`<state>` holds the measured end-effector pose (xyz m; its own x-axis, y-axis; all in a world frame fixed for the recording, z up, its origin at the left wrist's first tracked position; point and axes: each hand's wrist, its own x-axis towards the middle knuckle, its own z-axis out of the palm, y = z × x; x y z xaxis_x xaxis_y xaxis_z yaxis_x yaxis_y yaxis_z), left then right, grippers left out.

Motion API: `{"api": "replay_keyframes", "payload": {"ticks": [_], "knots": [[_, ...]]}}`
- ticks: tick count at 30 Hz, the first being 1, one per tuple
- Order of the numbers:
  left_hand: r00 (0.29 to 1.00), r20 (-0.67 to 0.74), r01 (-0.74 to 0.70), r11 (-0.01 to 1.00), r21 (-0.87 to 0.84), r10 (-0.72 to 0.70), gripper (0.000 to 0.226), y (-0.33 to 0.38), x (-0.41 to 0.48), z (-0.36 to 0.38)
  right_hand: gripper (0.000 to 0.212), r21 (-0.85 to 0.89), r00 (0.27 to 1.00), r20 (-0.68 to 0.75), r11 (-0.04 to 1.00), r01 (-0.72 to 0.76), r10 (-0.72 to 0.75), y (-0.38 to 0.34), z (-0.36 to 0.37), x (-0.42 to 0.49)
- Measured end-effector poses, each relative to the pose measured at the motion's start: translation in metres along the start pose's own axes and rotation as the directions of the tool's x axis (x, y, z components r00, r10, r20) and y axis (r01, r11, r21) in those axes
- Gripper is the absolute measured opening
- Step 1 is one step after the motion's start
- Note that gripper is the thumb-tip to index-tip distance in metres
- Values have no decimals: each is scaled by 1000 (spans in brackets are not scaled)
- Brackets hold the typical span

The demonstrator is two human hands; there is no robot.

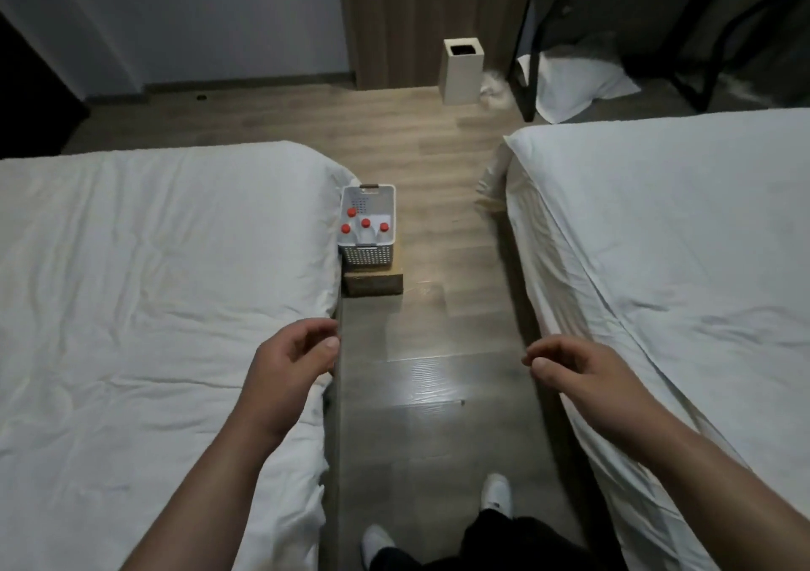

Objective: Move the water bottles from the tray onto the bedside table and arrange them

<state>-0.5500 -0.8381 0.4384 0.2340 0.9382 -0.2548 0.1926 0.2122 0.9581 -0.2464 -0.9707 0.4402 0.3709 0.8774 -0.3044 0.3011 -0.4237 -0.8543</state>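
Note:
A white perforated basket tray (368, 256) sits on a low brown box (373, 282) on the floor beside the left bed. Several water bottles with red caps (366, 223) stand upright inside it. My left hand (294, 356) hovers over the left bed's edge, well short of the tray, fingers loosely curled and holding nothing. My right hand (570, 366) hangs near the right bed's edge, fingers also loosely curled and empty. No bedside table is in view.
Two beds with white sheets, the left bed (153, 272) and the right bed (670, 242), flank a narrow wooden-floor aisle (438, 329). A white bin (462, 70) stands at the far wall. A black-framed desk (530, 44) and a white pillow (578, 84) lie at the far right. My white shoes (497, 494) are below.

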Motion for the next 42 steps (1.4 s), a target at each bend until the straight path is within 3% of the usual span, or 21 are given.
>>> {"api": "replay_keyframes", "payload": {"ticks": [4, 10, 23, 28, 33, 35, 42], "knots": [[998, 59, 3, 1000, 27, -5, 32, 12, 16, 57, 13, 50, 997, -39, 997, -64, 66, 33, -38, 5], [997, 81, 5, 997, 71, -11, 30, 20, 24, 119, 12, 79, 996, 10, 993, -86, 85, 58, -87, 35], [986, -110, 133, 989, 61, -126, 43, 7, 55, 118, 10, 58, 991, 131, 998, -33, 25, 23, -97, 163], [976, -129, 174, 985, -12, -174, 28, 7, 130, 108, 10, 30, 991, 134, 999, -24, 20, -11, -85, 239], [984, -30, 175, 982, -73, -178, 28, 32, 234, 121, 10, -16, 993, 107, 999, -52, 54, -42, -92, 302], [991, 39, 132, 990, -49, -130, 20, 47, 277, 134, 10, -13, 994, 84, 998, -68, 69, -50, -102, 321], [974, 220, 37, 995, 92, -56, 24, 103, 393, 192, 11, 60, 983, -49, 983, -173, 176, -40, -149, 358]]}}
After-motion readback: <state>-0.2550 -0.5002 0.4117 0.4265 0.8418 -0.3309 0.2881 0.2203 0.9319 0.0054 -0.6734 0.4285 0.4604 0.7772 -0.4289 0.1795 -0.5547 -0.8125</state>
